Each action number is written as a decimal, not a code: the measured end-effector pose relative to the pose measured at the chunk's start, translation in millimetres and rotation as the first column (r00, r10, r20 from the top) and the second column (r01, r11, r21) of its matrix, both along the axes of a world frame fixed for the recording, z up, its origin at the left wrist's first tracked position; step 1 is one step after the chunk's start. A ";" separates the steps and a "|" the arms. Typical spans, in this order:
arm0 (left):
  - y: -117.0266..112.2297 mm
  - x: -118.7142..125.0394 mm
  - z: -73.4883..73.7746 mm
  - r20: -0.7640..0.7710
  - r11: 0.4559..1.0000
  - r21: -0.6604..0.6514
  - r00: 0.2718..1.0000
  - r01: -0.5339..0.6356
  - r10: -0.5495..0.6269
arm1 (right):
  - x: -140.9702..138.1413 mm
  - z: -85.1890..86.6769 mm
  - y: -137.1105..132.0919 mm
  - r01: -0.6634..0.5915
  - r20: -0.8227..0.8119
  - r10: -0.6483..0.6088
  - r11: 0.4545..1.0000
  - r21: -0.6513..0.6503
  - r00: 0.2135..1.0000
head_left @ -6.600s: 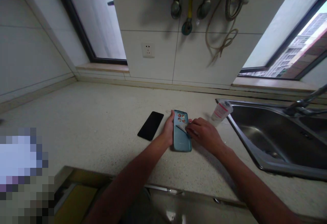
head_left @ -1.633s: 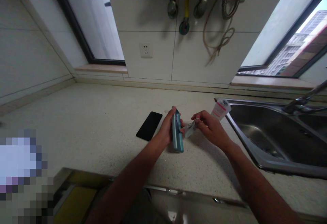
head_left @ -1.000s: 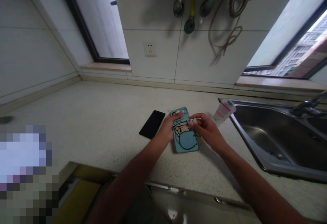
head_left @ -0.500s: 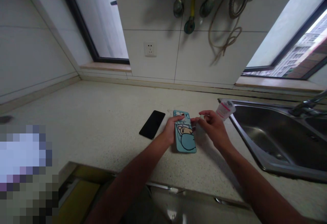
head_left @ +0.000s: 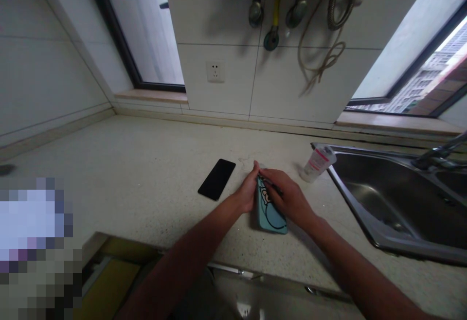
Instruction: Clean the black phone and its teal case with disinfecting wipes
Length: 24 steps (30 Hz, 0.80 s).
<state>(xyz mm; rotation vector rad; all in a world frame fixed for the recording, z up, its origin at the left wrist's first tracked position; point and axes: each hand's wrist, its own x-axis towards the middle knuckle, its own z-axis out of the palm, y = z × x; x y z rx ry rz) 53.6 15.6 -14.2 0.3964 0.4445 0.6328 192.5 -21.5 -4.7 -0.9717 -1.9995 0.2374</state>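
A teal phone case [head_left: 270, 215] with a cartoon figure lies on the speckled countertop [head_left: 146, 174], printed side up. My left hand [head_left: 249, 191] grips its left edge, fingers curled along the side. My right hand [head_left: 288, 198] rests on the upper half of the case with its fingers pressed together on the surface; whether they pinch anything is hidden. A black phone [head_left: 216, 186] lies screen-up just left of my left hand.
A white tube with a pink label [head_left: 315, 162] lies beside the steel sink [head_left: 394, 198] at right, with a tap [head_left: 438, 152] over it. Hoses [head_left: 292, 8] hang on the tiled wall above a socket [head_left: 215, 72]. Windows flank the wall.
The case was flipped from inner side up to cartoon side up. My right hand, which held a small clear piece beside it, has come down onto the case's upper part.
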 end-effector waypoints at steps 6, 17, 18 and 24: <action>2.4 0.1 3.6 0.058 0.993 -0.054 0.992 -0.106 0.109 | -1.2 0.6 -4.3 -0.152 0.108 0.139 0.981 0.123 0.984; 5.7 -2.7 9.5 0.155 0.984 -0.129 0.977 -0.125 0.145 | -3.5 10.1 -7.6 -0.227 0.284 0.159 0.947 0.227 0.946; 6.0 -2.2 11.1 0.163 0.983 -0.132 0.976 -0.126 0.147 | -1.5 11.2 -6.6 -0.187 0.290 0.115 0.954 0.233 0.950; 5.2 -3.4 18.4 0.177 0.975 -0.116 0.961 -0.192 0.211 | 12.8 12.6 -1.4 0.042 0.332 -0.098 0.984 0.172 0.938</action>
